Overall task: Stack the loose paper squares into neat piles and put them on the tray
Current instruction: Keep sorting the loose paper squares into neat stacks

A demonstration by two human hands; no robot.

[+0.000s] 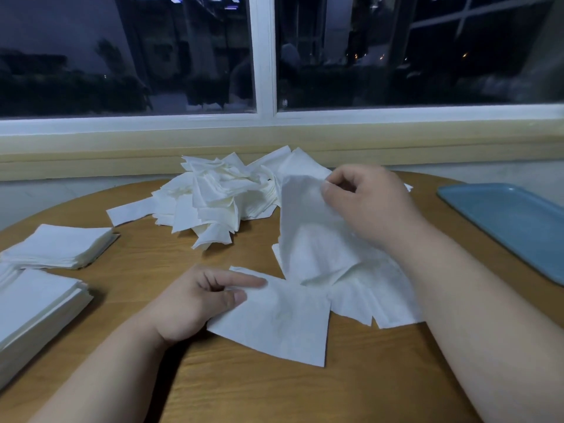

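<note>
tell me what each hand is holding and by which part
The right hand pinches a lifted paper square by its top edge. The left hand pinches a flat paper square on the table at its left edge with thumb and forefinger.

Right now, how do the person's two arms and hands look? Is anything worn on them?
The left hand and right hand are bare: no gloves, rings or watch show. Both forearms are bare too; no sleeve comes into view. The nails look short.
</note>
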